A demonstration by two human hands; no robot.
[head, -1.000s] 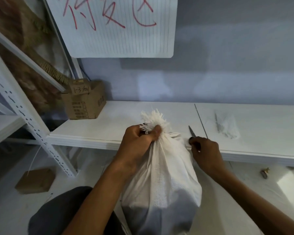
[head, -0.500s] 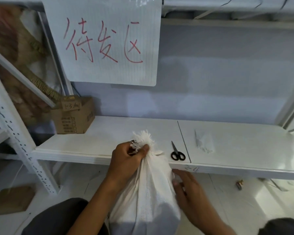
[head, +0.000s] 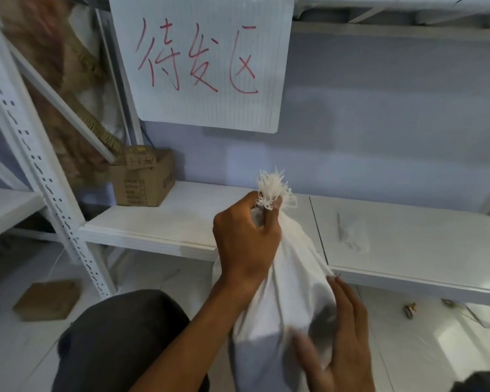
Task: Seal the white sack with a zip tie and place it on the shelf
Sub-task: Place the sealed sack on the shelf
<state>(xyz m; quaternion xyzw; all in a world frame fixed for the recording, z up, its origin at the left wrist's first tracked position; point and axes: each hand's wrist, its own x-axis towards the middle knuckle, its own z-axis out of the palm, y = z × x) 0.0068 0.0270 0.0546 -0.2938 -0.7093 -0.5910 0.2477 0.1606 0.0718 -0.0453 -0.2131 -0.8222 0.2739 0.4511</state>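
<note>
The white sack (head: 283, 295) hangs in front of the white shelf (head: 167, 222), its frayed top sticking up above my fist. My left hand (head: 246, 239) is shut around the gathered neck of the sack and holds it up. My right hand (head: 337, 343) lies with spread fingers against the sack's lower right side, pressing the cloth. No zip tie shows on the neck; my fingers cover it. The sack hides the scissors on the shelf.
A cardboard box (head: 142, 179) stands at the shelf's back left. A crumpled clear plastic piece (head: 351, 233) lies on the shelf to the right. A lined sign with red writing (head: 201, 63) hangs above. A perforated white upright (head: 40, 165) stands at left.
The sack has risen, and my left hand lifts its neck above the shelf edge. My right hand left the scissors on the shelf and now rests low on the sack's side.
</note>
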